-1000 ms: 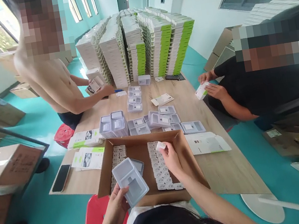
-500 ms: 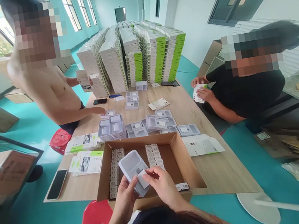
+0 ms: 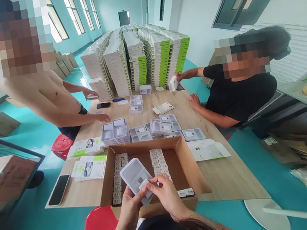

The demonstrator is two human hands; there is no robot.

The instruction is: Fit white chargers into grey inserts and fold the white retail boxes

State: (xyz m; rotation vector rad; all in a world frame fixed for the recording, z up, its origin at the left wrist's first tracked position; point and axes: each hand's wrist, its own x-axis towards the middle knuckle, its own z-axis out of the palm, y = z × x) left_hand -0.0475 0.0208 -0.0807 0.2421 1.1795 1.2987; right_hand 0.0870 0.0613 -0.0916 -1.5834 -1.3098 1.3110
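Note:
Above the open cardboard carton (image 3: 189,163), a translucent plastic tray (image 3: 133,169) is tilted in my left hand (image 3: 133,203), thumb on its face and fingers behind. My right hand (image 3: 166,194) pinches a small white adapter (image 3: 143,184) with a metal plug, lying in the tray's lower part. Both thumbs press near it, and the fingers partly cover it. Inside the carton, rows of similar small white pieces (image 3: 157,160) stand along the left side and the middle. A pair of white pieces (image 3: 186,192) lies at its near right corner.
Stacked plastic trays (image 3: 114,132) stand behind the carton. Printed sleeves (image 3: 90,167) and a phone (image 3: 59,190) lie left, with more flat sleeves (image 3: 208,149) right. Two co-workers sit or stand at the table sides. Tall stacks of white boxes (image 3: 116,62) fill the far end.
The tray in my hands has shifted slightly left and down; my grip stays. The right co-worker's arm has swung out over the table with a white box. The left co-worker's hand has lowered.

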